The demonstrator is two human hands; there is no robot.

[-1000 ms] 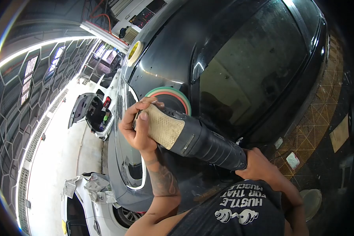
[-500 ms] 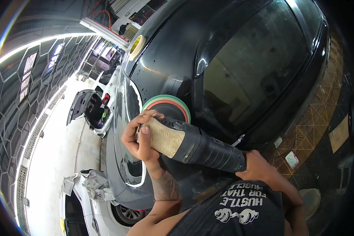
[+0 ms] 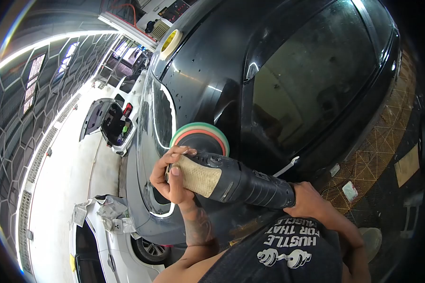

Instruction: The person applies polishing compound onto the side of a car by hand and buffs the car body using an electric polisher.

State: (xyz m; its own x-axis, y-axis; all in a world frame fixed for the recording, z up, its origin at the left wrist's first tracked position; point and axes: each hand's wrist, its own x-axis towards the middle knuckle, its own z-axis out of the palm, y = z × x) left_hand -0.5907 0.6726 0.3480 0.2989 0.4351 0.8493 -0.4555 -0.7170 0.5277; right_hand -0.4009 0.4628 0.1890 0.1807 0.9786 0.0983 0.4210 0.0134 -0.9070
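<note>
A black power polisher (image 3: 236, 181) with a tan textured cover on its head is held in both hands. My left hand (image 3: 171, 175) wraps around the head end, thumb on the tan cover. My right hand (image 3: 308, 200) grips the far end of the ribbed black handle. The round pad (image 3: 205, 129), with green, white and red edges, lies against the black car's panel (image 3: 208, 101); its near side is hidden behind the tool. White masking tape (image 3: 171, 111) outlines the glossy curved section left of the pad.
A tape roll (image 3: 171, 44) sits on the car higher up. A side window (image 3: 311, 80) lies to the right. White cars, one with an open tailgate (image 3: 99, 120), stand left. Brown grid floor tiles (image 3: 363, 165) hold a small white packet (image 3: 350, 191).
The polisher's pad has shifted toward me and slightly left along the panel, with both hands still on the tool. The camera view has also shifted a little.
</note>
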